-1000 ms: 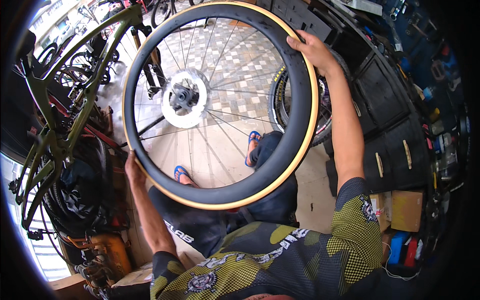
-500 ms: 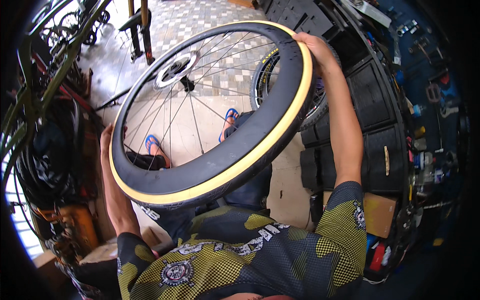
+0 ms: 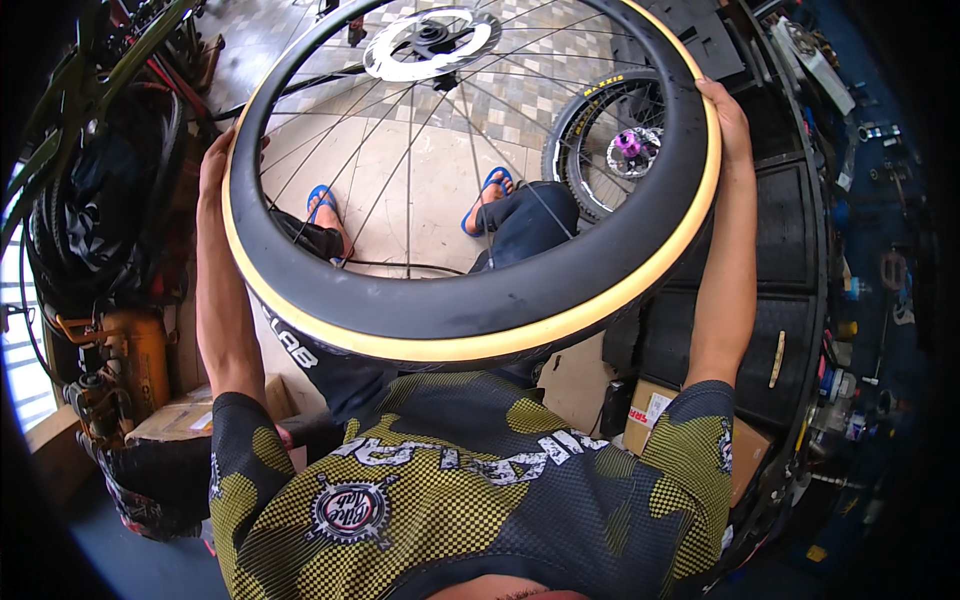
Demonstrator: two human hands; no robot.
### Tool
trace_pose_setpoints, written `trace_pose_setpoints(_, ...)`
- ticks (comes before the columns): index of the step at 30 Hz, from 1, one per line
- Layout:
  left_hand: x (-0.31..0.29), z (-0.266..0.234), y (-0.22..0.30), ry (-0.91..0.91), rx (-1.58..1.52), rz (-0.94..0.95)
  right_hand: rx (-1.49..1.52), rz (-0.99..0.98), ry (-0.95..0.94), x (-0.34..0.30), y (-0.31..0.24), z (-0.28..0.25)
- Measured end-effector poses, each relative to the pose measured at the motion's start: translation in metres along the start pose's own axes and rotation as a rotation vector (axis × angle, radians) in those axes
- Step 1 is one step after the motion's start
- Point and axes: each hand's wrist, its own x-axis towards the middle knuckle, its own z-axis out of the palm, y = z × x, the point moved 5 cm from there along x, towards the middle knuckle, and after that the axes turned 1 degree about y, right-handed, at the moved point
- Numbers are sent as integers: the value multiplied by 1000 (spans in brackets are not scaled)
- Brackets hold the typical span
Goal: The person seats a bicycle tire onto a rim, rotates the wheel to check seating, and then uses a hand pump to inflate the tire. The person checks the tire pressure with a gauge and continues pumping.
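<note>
Closest in, the person's black-and-yellow shirt (image 3: 450,500) is facing a bicycle wheel (image 3: 440,305), which is hanging aslant in the air before the waist, its near rim looming largest. The left hand (image 3: 215,162) is curling around the tyre at one side; the right hand (image 3: 727,122) is clasping the opposite side, its thumb lying along the tan edge while the other fingers are going out of sight beneath. Gripping it far apart like that is probably splitting the weight evenly, and it's leaving the spokes and the pale disc rotor (image 3: 385,50) untouched. Lower down, two feet in blue sandals (image 3: 319,190) are standing apart on the tiles, perhaps bracing the body. Past the right knee, a second wheel (image 3: 563,150) with a purple hub is sitting near the black drawers (image 3: 785,215), seemingly out of the way; whether it's leaning or lying flat, I'm not managing to tell.
</note>
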Motion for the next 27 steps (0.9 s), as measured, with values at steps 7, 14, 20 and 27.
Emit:
trace_pose_setpoints(7, 15, -16, 1, -182, -112, -62, 51, -1, -69, -5, 3, 14)
trace_pose_setpoints(14, 11, -18, -16, -74, -97, -38, 2, -38, -35, -6, 8, 13)
trace_pose_setpoints(20, 10, -17, -30, -34, -66, -58, -55, -98, 63, -15, 6, 13)
trace_pose_setpoints(27, 26, -49, -49, -46, -48, -73, -83, -147, 24, -36, -11, 48)
